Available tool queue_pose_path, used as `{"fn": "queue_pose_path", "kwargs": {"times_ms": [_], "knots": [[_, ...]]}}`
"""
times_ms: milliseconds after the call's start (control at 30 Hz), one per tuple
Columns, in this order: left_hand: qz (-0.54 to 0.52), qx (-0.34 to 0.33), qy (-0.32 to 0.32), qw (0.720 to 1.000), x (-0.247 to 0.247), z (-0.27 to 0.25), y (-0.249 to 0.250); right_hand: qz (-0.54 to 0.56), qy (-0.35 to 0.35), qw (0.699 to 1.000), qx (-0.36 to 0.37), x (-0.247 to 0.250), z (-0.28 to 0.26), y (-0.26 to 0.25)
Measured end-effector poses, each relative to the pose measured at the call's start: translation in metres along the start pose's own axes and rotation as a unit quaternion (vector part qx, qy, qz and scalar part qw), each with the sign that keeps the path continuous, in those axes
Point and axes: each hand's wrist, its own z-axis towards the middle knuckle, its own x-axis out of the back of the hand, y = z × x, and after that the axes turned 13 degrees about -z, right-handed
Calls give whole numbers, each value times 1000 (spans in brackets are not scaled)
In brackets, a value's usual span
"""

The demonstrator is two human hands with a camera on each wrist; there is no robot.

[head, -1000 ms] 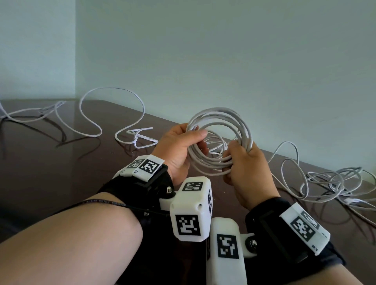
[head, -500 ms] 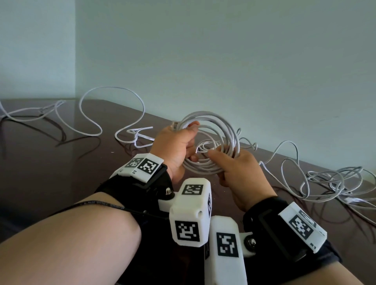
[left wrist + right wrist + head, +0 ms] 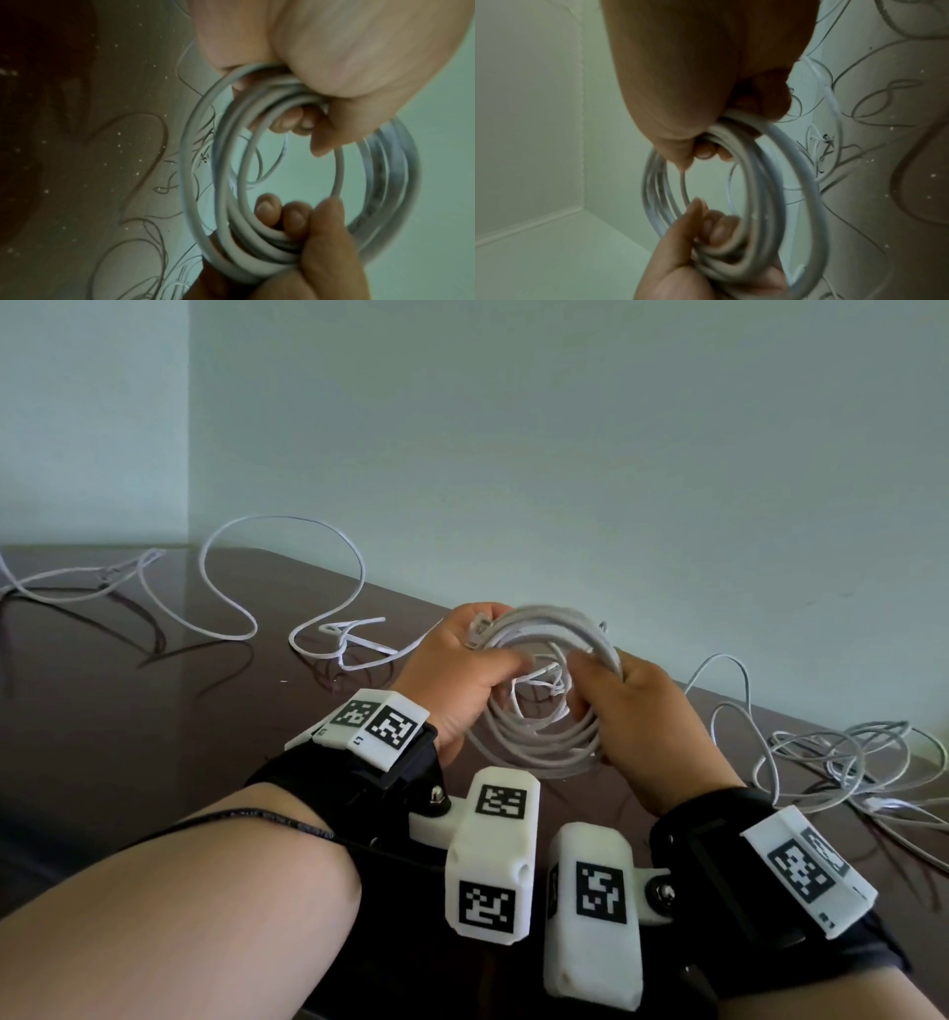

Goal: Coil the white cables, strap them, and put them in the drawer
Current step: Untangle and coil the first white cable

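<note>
A coil of white cable [image 3: 539, 747] is held up over the dark table [image 3: 154, 737] between both hands. My left hand [image 3: 493, 642] grips its left side, thumb across the loops, with a clear plug end [image 3: 475, 629] by the fingers. My right hand [image 3: 598, 680] grips the right side. In the left wrist view my left hand [image 3: 295, 113] curls round the coil [image 3: 213, 182] at the top, and the right hand's fingers [image 3: 290, 217] hook it from below. The right wrist view shows my right hand [image 3: 706, 148] round the coil [image 3: 770, 182], with the left hand [image 3: 700, 239] below.
A loose white cable [image 3: 231, 608] snakes over the table's left part, and more lies at the far left [image 3: 77, 588]. A tangle of white cables [image 3: 847, 762] lies at the right, near the pale wall [image 3: 616, 454]. No drawer is in view.
The coil has dropped from upright to leaning back and is pulled tighter. My right hand moved from its lower rim, poked a finger through the middle, and now grips the right side.
</note>
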Motion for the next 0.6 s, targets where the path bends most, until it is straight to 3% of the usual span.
{"fn": "queue_pose_path", "kwargs": {"times_ms": [200, 400, 600], "knots": [[-126, 104, -12, 986, 1, 3, 2, 90, 75, 992, -39, -11, -1, -2], [-170, 105, -58, 978, 5, 4, 7, 166, 118, 976, -80, -14, 1, 0], [-263, 109, -83, 955, 6, 3, 6, 324, 150, 921, -155, -11, 0, -4]]}}
